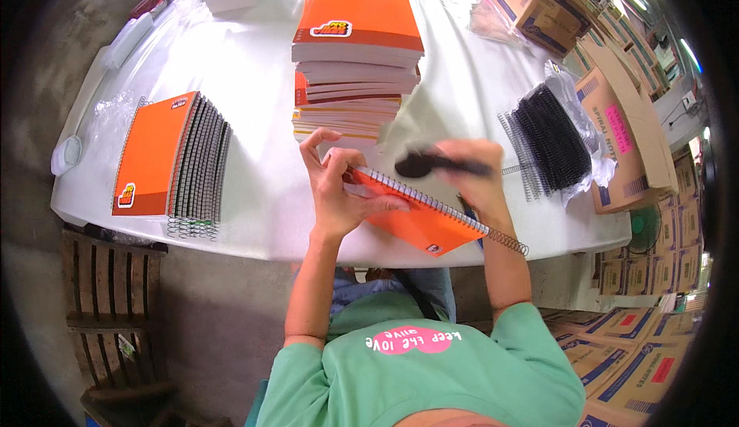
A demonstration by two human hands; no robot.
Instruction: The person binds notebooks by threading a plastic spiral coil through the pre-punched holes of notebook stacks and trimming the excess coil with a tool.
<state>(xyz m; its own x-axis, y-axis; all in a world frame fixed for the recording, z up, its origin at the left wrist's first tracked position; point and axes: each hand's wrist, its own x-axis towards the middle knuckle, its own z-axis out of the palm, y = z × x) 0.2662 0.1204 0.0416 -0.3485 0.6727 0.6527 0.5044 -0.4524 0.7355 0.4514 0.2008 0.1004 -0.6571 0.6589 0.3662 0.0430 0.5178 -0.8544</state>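
My left hand (pixel 337 196) grips an orange notebook (pixel 431 227) near its upper left corner, thumb lying across the cover. A wire spiral coil (pixel 419 197) runs along the notebook's upper edge, and its loose end sticks out past the right corner. In my right hand (pixel 476 161) is a black tool with a rounded end (pixel 416 164), held just above the coil; motion blurs it and I cannot make out its exact kind. Beyond my hands stands a tall stack of orange-covered books (pixel 358 15); no coils show on its visible edges.
Spiral-bound orange notebooks (pixel 154 157) are stacked at the left. Black spiral coils (pixel 546 138) lie on plastic at the right, beside an open cardboard box (pixel 612 138). The white table's (pixel 262 188) front edge is close to me. A wooden pallet (pixel 115 304) stands below left.
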